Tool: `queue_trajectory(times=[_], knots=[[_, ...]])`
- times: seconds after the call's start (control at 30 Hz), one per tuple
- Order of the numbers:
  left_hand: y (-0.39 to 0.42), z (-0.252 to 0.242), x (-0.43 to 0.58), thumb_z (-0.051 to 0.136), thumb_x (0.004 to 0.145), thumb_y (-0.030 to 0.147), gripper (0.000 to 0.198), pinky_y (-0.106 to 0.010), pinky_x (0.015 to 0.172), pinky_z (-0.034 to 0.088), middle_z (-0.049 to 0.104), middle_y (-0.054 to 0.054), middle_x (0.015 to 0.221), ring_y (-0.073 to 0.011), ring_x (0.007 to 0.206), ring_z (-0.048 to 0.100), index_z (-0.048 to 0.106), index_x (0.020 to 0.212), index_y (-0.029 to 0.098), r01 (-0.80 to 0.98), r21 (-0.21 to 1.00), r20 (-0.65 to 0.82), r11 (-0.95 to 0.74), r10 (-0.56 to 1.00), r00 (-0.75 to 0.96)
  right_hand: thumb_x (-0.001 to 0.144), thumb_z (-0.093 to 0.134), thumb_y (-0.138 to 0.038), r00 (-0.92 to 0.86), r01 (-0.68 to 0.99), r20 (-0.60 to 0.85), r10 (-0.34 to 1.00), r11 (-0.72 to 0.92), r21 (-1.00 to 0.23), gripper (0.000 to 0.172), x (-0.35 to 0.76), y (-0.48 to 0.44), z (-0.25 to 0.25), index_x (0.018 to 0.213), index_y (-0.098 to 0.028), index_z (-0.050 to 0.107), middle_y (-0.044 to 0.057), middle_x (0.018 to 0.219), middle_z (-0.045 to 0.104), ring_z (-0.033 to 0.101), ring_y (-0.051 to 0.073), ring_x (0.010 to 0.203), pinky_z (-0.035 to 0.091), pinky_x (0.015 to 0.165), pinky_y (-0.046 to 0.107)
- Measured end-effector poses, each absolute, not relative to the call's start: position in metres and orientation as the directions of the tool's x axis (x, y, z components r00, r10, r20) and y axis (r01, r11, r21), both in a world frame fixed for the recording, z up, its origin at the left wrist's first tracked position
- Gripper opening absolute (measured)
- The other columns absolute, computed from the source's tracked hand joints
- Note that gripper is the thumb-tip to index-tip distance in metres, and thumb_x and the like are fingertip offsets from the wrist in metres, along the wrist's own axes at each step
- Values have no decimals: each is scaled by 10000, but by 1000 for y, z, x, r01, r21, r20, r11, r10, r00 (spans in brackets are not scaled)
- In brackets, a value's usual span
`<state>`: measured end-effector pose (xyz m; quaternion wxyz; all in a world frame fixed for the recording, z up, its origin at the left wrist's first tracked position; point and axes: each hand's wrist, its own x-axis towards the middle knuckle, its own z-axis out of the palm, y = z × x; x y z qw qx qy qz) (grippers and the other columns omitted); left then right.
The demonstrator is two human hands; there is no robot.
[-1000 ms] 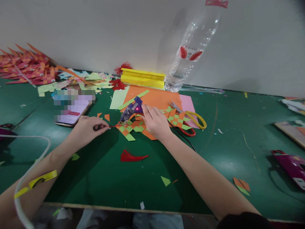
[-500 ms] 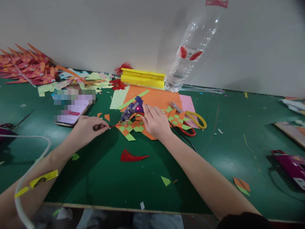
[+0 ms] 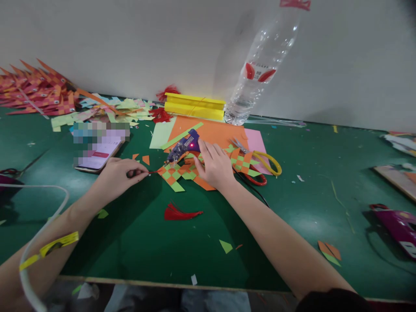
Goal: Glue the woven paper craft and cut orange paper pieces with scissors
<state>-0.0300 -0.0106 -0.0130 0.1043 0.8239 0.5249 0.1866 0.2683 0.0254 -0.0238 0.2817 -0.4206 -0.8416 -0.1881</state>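
My right hand [image 3: 216, 169] is wrapped round the handle of a dark blue hot glue gun [image 3: 182, 147] with a lit red light. The gun's nozzle points left, over the left end of a woven orange and green paper piece [image 3: 173, 175]. My left hand [image 3: 125, 175] is closed in a pinch on a thin red cord [image 3: 154, 172], which runs to that same end of the weave. Nearer me on the table lies a red tassel [image 3: 180, 212]. Scissors with yellow and red handles [image 3: 268, 162] rest by the right part of the weave.
A phone [image 3: 104, 151] lies beyond my left hand. Yellow folded paper [image 3: 195, 107] and a tilted water bottle [image 3: 256, 73] are near the wall. Paper scraps [image 3: 113, 108] and red woven pieces [image 3: 39, 93] pile up at the back left. A white cable [image 3: 45, 223] crosses my left forearm.
The glue gun has shifted slightly right and away from me with my right hand. My left hand and the cord look unmoved.
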Motion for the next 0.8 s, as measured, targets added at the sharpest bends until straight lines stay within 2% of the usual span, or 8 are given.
queue_trajectory(times=[0.37,0.8], knots=[[-10,-12,-30,556,859,430,239,-291,623,374,655,17,641,-142,566,554,695,808,242,827,351,200,-439,898,392,993,324,-261,-526,801,580,622,591,93,469,267,26,-27,1362,-3,456,214,1193,615,561,260,996,498,838,406],[-10,-13,-29,543,864,438,252,-296,635,360,643,17,638,-143,557,543,693,803,244,828,356,192,-432,901,388,987,352,-194,-543,795,589,599,593,129,426,268,27,-30,1359,-28,474,201,1183,630,579,237,993,509,839,375]])
